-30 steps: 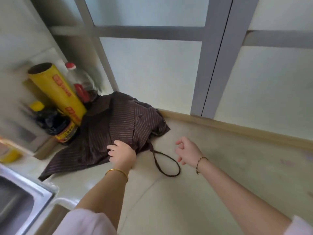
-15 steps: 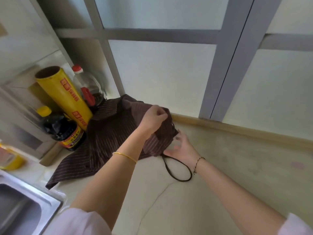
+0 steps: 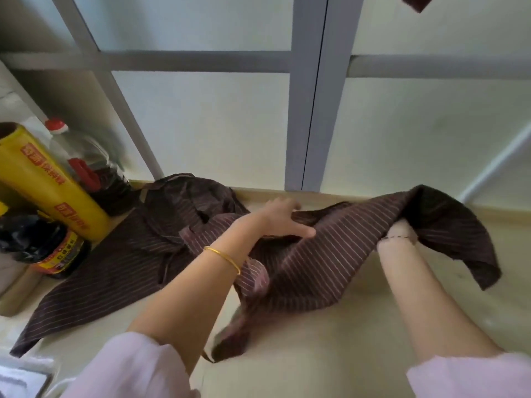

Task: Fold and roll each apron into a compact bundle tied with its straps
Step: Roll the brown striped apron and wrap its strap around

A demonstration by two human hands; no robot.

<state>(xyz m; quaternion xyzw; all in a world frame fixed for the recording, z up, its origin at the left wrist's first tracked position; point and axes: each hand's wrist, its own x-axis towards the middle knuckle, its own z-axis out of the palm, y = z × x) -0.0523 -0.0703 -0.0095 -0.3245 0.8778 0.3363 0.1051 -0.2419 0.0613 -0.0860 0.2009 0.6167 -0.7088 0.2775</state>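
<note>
The striped apron (image 3: 316, 262) sprawls across the counter (image 3: 330, 349), its left end crowded against a yellow wrap roll (image 3: 48, 185), an oil bottle (image 3: 86, 156) and a dark sauce bottle (image 3: 43, 248). The left hand (image 3: 283, 218) rests on its middle, fingers apart. The right hand (image 3: 402, 227) is buried under a raised fold, so I cannot tell how its fingers lie.

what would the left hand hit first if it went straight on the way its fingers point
Probably the raised fold of the apron just ahead of the left hand; depth is unclear.
</note>
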